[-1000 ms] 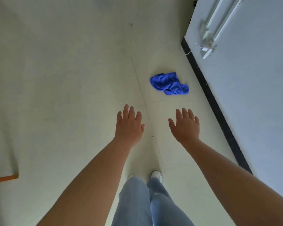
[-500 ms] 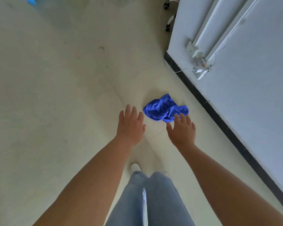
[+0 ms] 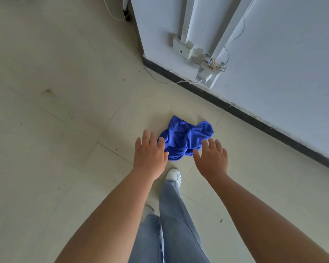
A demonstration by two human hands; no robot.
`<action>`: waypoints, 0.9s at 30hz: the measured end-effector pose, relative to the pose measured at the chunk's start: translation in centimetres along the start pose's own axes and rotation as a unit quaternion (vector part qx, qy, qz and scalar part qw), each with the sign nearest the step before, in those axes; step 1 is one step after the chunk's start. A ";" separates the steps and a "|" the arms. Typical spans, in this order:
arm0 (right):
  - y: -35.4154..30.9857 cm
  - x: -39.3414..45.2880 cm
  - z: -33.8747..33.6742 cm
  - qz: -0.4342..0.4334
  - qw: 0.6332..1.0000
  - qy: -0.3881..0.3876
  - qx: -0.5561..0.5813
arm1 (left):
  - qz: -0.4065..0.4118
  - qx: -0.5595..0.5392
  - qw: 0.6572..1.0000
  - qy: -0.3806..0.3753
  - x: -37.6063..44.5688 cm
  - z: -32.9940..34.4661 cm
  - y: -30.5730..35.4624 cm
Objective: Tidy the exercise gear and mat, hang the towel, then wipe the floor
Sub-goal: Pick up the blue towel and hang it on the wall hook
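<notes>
- Cloth (image 3: 184, 138) — blue, crumpled — is lying on the floor (image 3: 65, 130), near the black baseboard (image 3: 254, 120) and just ahead of the white shoe (image 3: 173, 175).
- Its long axis is running roughly lower-left to upper-right in the frame; one corner is pointing up-left at the top, a rounded lobe is sitting at the upper right. It's bunched up, so there's no clear front or back.
- Left hand (image 3: 149, 155) is hovering palm-down with fingers spread, holding nothing; in the frame its fingertips are overlapping the cloth's left edge. Can't tell if it's touching.
- Right hand (image 3: 212, 158) is likewise flat and released, fingers spread, overlapping the cloth's lower-right edge — contact unclear.
- Cloth is showing between the two hands.
- Person is standing in light jeans (image 3: 171, 224), one foot forward towards the cloth.
- Wall (image 3: 283, 63) on the right is carrying a socket box (image 3: 207, 73) with loose wires; a thin cable (image 3: 160, 80) is trailing from it along the floor.
</notes>
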State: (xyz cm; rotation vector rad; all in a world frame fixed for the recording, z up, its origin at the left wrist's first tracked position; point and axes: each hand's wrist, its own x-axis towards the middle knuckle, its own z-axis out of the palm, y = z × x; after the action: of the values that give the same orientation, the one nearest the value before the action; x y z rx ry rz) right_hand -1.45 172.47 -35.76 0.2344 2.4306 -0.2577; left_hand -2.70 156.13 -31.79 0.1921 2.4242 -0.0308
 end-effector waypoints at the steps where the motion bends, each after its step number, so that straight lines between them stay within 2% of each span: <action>1: -0.4 1.7 0.5 0.010 1.000 -0.006 0.003 | 0.009 0.001 1.000 -0.006 2.0 0.4 -0.5; 6: -0.7 9.5 3.9 0.052 0.998 -0.033 0.012 | 0.059 0.047 0.996 -0.055 11.3 4.0 -2.5; 9: 0.2 14.8 7.4 0.093 0.994 -0.049 0.033 | 0.078 0.073 0.994 -0.017 17.6 7.7 -3.0; 14: 1.4 22.9 15.7 0.127 0.984 -0.084 0.097 | 0.102 0.055 0.990 -0.085 25.6 16.9 -3.2; 19: 2.2 29.6 22.5 0.128 0.981 -0.108 0.099 | 0.132 0.003 0.986 -0.098 32.3 25.0 -2.4; 24: 3.3 33.2 26.1 0.158 0.983 -0.081 0.053 | 0.086 -0.040 0.990 -0.101 36.2 29.8 -1.5; 27: 3.7 32.5 26.2 0.159 0.976 -0.027 0.150 | 0.038 -0.154 0.986 -0.045 35.8 29.6 -1.4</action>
State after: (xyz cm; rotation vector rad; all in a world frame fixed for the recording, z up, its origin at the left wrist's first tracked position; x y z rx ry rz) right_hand -9.21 172.94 -76.98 0.7320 2.2510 -0.4784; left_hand -10.46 157.25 -77.62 0.1391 2.2944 0.3592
